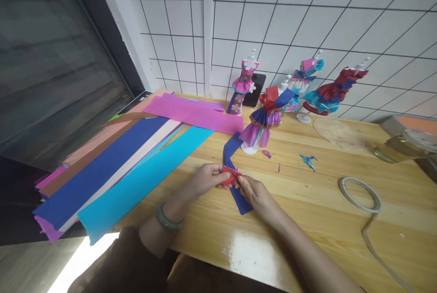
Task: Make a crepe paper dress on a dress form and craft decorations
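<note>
A small folded red piece is pinched between both hands above the wooden table. My left hand holds its left side, thumb on top and fingers curled beneath. My right hand grips its right edge with closed fingertips. Under the hands a dark blue strip lies on the table and runs up towards a small dress stand. That nearest stand wears a red, blue and purple paper dress.
Long coloured paper strips cover the table's left side. More dressed stands and a phone are near the tiled wall. Rightwards lie blue scraps, a tape roll and a glass vessel.
</note>
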{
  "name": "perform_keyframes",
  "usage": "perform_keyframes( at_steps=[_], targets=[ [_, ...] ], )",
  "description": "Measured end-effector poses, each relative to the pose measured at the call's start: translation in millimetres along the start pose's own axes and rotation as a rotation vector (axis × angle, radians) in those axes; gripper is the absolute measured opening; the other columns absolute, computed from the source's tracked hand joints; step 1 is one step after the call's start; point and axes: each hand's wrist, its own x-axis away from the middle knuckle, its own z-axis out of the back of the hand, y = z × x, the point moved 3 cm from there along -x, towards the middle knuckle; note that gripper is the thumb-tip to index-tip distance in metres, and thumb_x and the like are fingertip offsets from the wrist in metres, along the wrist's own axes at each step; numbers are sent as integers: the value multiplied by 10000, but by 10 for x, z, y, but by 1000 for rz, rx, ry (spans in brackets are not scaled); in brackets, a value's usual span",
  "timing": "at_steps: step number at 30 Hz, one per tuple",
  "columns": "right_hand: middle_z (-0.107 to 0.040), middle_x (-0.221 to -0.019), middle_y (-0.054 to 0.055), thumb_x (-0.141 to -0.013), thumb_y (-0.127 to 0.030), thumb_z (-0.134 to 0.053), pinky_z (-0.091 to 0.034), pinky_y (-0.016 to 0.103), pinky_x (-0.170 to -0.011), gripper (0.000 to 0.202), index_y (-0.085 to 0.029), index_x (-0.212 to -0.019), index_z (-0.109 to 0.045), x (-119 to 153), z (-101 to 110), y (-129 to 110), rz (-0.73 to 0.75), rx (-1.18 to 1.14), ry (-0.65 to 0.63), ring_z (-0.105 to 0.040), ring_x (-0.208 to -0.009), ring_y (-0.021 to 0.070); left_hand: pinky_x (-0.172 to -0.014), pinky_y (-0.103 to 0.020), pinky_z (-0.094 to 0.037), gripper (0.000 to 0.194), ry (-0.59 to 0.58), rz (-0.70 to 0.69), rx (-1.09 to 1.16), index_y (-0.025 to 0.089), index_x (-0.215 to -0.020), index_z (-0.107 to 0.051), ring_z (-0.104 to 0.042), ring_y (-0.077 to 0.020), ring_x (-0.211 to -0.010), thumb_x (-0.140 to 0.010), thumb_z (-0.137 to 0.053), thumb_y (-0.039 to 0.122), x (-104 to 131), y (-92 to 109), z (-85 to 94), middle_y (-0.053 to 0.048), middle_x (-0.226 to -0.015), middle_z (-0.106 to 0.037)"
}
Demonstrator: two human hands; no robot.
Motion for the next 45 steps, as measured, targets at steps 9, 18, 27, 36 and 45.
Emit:
perform_keyframes(
  at_steps=[9,18,27,36,45],
  targets=[
    [-350,-599,-29,-892,-486,-266,-280,219,-479,404,-175,-754,-484,4,-32,1,4,-47,-18,-321,-530,102,-639,-259,-480,284,-8,14,76,84,-837,-632,-623,-159,-687,-714,-621,339,25,44,-71,-106,-753,-676],
    [-329,-581,-33,-885,-490,-286,-254,214,-459,395,-177,-709,-451,-5,-67,40,1,-76,21,-311,-520,99,-526,-197,-361,260,80,-27,-76,100,-696,-606,-494,-85,-551,-695,-624,359,-5,-15,-49,-15,-610,-584],
    [-352,-575,-31,-886,-482,-298,-247,214,-452,388,-172,-789,-509,3,-69,10,-36,-199,37,-304,-499,92,-525,-202,-344,300,53,-29,-8,107,-733,-604,-475,-83,-548,-704,-609,405,12,-14,-105,-8,-615,-565],
    [-278,-538,-53,-879,-494,-308,-205,213,-408,402,-174,-698,-470,-20,-78,50,-48,-257,40,-250,-451,79,-578,-216,-375,274,34,-8,55,109,-719,-612,-521,-96,-590,-689,-636,380,3,-75,-117,-16,-649,-604],
    [-294,-535,-54,-875,-508,-305,-178,217,-393,402,-177,-708,-460,-14,-75,70,-76,-281,51,-234,-434,74,-586,-234,-416,287,63,29,129,109,-743,-574,-562,-109,-586,-624,-702,336,-16,-97,-136,-35,-666,-628]
  ],
)
